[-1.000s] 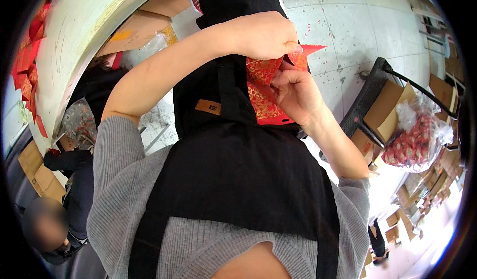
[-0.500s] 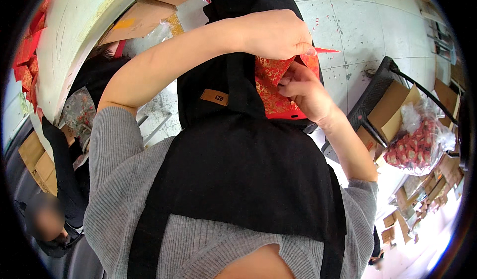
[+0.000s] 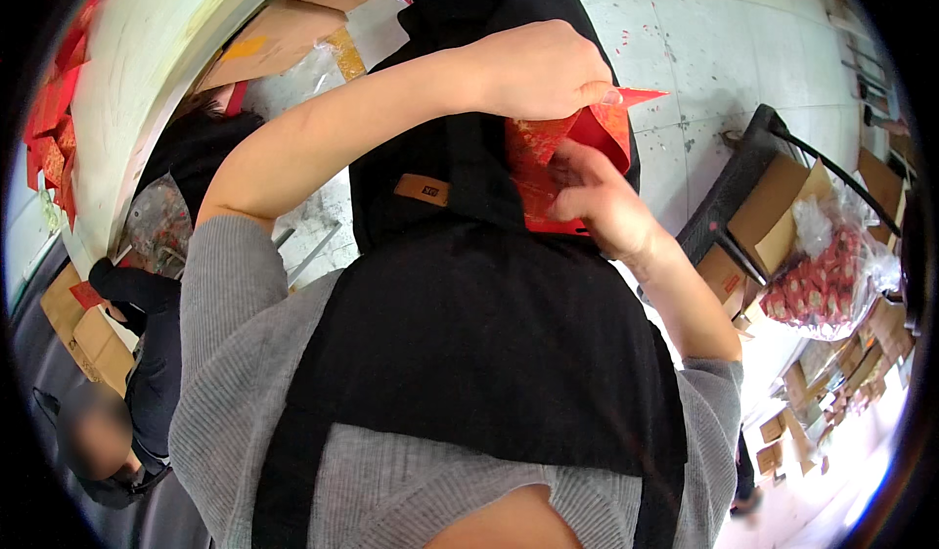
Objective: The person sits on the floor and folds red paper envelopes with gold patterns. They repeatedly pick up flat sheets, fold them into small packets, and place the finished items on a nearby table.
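Observation:
A red, gold-patterned folded piece (image 3: 533, 173) lies over my lap, its plain red inner side showing in a raised fold and a sharp tip pointing right. At its upper edge my left hand (image 3: 553, 72) is closed, thumb pressing the piece near that tip. My right hand (image 3: 604, 202) is below, fingers reaching at the fold and thumb apart from them. Its fingertips are partly hidden against the piece, so what they touch there is unclear. Under the piece is my black apron (image 3: 469, 324), which has a small brown label (image 3: 422, 190).
A pale table edge (image 3: 137, 89) curves along the left, with red pieces (image 3: 54, 133) beyond it. To the right stand a black-framed chair (image 3: 729, 182), cardboard (image 3: 768, 202) and a clear bag of red items (image 3: 817, 280). Another person (image 3: 152, 344) sits at the lower left.
The folded piece has opened wider at its fold, showing more plain red. My right thumb and fingers have spread apart and shifted slightly down. My left hand stays nearly in place.

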A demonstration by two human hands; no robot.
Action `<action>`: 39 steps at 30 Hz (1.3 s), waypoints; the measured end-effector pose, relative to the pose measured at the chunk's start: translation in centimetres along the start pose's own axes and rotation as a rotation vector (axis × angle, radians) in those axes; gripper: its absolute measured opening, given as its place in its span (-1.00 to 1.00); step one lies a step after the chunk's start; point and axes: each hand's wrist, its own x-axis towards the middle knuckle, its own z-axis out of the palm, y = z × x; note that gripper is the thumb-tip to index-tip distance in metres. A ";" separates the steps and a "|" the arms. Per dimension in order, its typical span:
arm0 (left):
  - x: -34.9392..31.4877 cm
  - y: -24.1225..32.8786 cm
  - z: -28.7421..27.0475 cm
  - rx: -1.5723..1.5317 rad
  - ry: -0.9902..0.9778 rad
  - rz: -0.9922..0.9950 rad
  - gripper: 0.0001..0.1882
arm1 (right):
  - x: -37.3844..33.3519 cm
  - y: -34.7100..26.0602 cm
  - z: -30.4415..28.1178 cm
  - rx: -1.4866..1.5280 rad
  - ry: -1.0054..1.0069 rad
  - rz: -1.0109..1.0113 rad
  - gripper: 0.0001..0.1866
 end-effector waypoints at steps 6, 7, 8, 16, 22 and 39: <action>-0.7 0.6 0.0 0.007 -0.062 -0.075 -0.72 | -0.6 -0.2 -1.8 -1.210 -0.279 -0.307 -0.66; -0.7 0.5 0.2 0.009 -0.068 -0.089 -0.71 | -0.7 -0.5 -1.8 -1.350 -0.270 -0.340 -0.72; -0.8 0.2 0.5 0.015 -0.025 -0.040 -0.70 | -0.7 -0.8 -1.9 -1.550 -0.251 -0.436 -0.76; -1.3 1.2 1.2 0.080 0.006 -0.070 -0.74 | -2.9 -4.0 -3.7 -2.115 -0.271 -0.605 -0.83; -1.8 2.5 1.9 0.260 0.052 -0.024 -0.67 | -4.8 -5.6 -6.1 -1.612 -0.049 -0.671 -0.78; -2.8 1.8 2.8 0.149 -0.039 0.001 -0.47 | -2.7 1.8 -9.2 -1.308 0.231 -0.958 0.31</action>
